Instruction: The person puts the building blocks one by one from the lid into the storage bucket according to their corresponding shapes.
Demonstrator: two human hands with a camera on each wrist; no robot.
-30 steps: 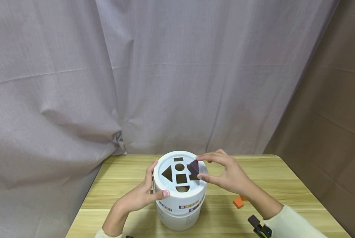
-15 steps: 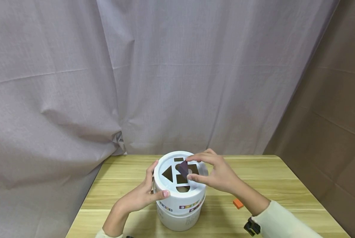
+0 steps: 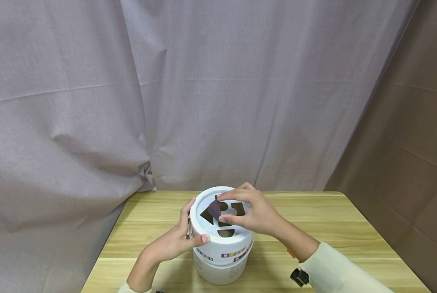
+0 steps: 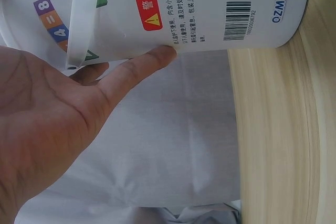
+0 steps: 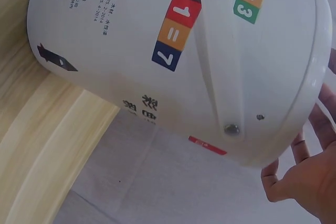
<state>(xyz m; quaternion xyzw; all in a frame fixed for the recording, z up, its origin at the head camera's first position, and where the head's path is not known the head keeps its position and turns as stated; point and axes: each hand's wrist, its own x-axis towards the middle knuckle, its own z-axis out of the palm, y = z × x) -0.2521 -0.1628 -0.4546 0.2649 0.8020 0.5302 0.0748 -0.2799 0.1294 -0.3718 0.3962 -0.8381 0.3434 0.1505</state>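
Observation:
A white bucket (image 3: 220,273) stands upright on the wooden table, its lid (image 3: 202,199) cut with holes of several shapes. My left hand (image 3: 170,245) rests against the bucket's left side, thumb at the front of the rim, and in the left wrist view a straight finger lies along the wall. Between thumb and index finger, my right hand (image 3: 258,212) pinches a dark purple triangular block (image 3: 214,210). That block is over the lid's left half, overlapping the triangular hole (image 3: 206,216). The bucket hides it in the right wrist view.
An orange block (image 3: 290,253) lies on the table (image 3: 313,215), mostly hidden behind the right forearm. A white handle (image 5: 218,51) runs down the bucket's side. Grey curtains (image 3: 218,101) hang behind the table, and a brown one (image 3: 405,142) on the right.
My right hand has carried the purple block leftward across the lid, from its right edge to the triangular hole. The forearm now covers more of the orange blocks. My left hand stays put.

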